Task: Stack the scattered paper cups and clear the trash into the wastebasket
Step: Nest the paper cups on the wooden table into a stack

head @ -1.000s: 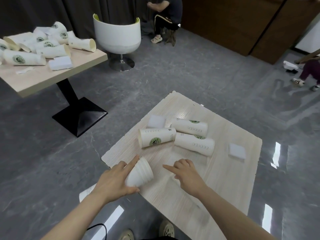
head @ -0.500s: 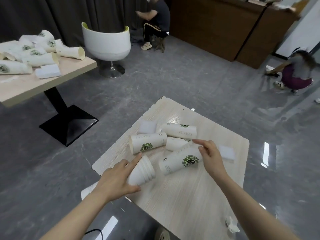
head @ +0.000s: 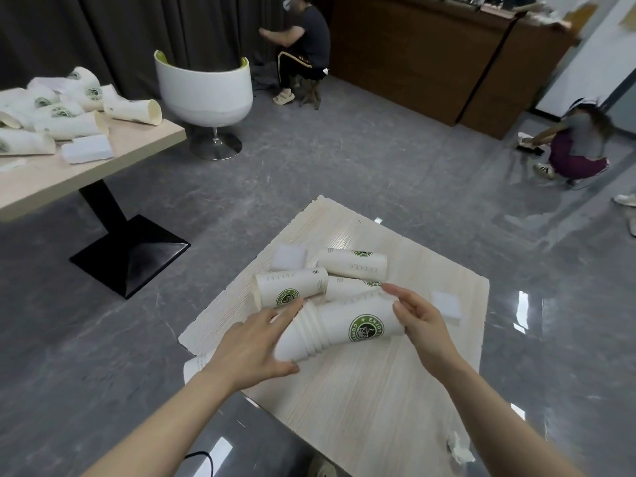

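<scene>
Paper-white nested cup stack (head: 327, 330) lies between both hands above the table (head: 361, 390): left hand (head: 251, 349) grips its near-left end, right hand (head: 418, 316) its rim.

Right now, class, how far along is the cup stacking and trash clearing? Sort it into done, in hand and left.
Done: several cups are nested into a stack, gripped by the left hand. In hand: the right hand holds a logo cup at the stack's end. Left: three loose cups lie on the table, plus white napkins and a crumpled scrap. No wastebasket is visible.
</scene>
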`<state>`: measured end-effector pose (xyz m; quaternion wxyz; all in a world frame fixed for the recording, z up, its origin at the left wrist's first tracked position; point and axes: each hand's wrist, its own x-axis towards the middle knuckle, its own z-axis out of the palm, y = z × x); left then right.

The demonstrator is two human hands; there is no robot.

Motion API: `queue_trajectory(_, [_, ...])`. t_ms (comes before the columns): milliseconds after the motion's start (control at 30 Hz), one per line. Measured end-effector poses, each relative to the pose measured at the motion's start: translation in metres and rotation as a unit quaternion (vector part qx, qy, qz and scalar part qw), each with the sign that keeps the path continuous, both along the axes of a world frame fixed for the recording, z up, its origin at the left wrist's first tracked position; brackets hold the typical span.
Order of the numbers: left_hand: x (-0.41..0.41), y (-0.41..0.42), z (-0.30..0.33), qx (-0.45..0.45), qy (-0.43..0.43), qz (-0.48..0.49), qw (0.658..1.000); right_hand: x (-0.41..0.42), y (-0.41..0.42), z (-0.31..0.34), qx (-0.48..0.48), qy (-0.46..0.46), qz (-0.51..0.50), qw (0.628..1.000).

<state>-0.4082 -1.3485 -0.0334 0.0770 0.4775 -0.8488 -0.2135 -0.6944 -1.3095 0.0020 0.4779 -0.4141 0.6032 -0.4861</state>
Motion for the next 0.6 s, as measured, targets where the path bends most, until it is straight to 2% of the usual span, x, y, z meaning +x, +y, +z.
queue_trajectory(233, [-0.019,0.004,0.004,-0.011,-0.001,-0.04,0.999,0.035,0.007,-0.014,0.037,-0.099,0.055,0.993])
queue_trajectory(467, [-0.051,0.009,0.001,0.002,-0.021,-0.013,1.0,0.056,0.01,-0.033,0.039,-0.118,0.098,0.987])
queue_trajectory(533, [-0.056,0.005,0.0,0.008,-0.011,0.002,1.0,0.044,0.004,-0.033,0.032,-0.102,0.067,0.992])
queue_trajectory(600, [-0.058,0.001,-0.002,0.02,0.007,0.018,1.0,0.02,-0.006,-0.036,0.028,-0.046,-0.009,0.999])
